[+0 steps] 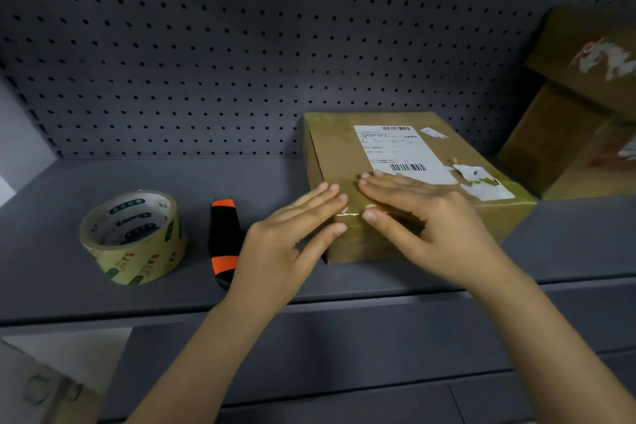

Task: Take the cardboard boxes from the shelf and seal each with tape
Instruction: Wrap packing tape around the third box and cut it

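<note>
Two-handed, flat on the near-left end of the cardboard box [340, 155], which sits right of centre on the grey shelf [103, 296]. Left hand [285, 237] with straight fingers laid over the box's top edge; right hand [430, 217] likewise spread, pressing the glossy tape strip [351, 213], gripping nothing. Just beside the left wrist, a black-and-orange utility knife [224, 237]; further left, a tape roll [134, 237] lying flat, hole upward. Behind, a perforated back panel [206, 62]; far right, more stacked boxes [568, 134], apart from both hands.
</note>
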The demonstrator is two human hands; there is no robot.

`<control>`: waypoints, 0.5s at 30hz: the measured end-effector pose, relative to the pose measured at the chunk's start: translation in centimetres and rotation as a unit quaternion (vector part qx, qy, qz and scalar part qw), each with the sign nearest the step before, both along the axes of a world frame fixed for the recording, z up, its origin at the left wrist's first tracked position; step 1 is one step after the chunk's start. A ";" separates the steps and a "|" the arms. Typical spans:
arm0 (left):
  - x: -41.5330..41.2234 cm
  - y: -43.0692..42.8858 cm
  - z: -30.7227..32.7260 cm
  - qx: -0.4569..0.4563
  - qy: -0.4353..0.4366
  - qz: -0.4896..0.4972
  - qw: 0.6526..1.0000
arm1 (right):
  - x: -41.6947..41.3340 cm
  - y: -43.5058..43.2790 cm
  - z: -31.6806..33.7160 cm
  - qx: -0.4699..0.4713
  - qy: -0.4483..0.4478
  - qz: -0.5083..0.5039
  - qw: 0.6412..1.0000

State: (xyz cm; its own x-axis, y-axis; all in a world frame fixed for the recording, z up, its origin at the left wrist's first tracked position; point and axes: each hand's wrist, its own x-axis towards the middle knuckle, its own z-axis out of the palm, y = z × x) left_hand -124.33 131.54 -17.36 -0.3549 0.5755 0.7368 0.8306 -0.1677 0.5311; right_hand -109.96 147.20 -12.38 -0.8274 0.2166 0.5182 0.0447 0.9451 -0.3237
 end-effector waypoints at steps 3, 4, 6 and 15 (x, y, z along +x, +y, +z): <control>0.2 0.0 0.1 0.035 0.029 -0.001 0.999 | 0.0 0.4 -0.3 0.010 0.015 0.008 1.000; 0.2 0.1 0.1 0.038 0.044 0.001 0.998 | -0.1 0.5 -0.4 0.010 0.023 0.011 1.000; 0.1 0.1 0.2 0.038 0.082 0.004 0.996 | -0.2 0.5 -0.5 0.008 0.039 0.017 0.999; -0.2 0.8 0.8 0.043 0.038 -0.011 0.998 | -0.5 0.5 -1.1 0.001 0.089 0.023 0.996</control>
State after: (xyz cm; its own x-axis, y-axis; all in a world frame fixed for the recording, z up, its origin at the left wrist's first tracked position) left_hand -124.51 132.36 -16.58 -0.2838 0.5151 0.8088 0.8641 -0.2282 0.4485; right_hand -110.46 147.66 -13.50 -0.7319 0.1800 0.6572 -0.0563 0.9452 -0.3216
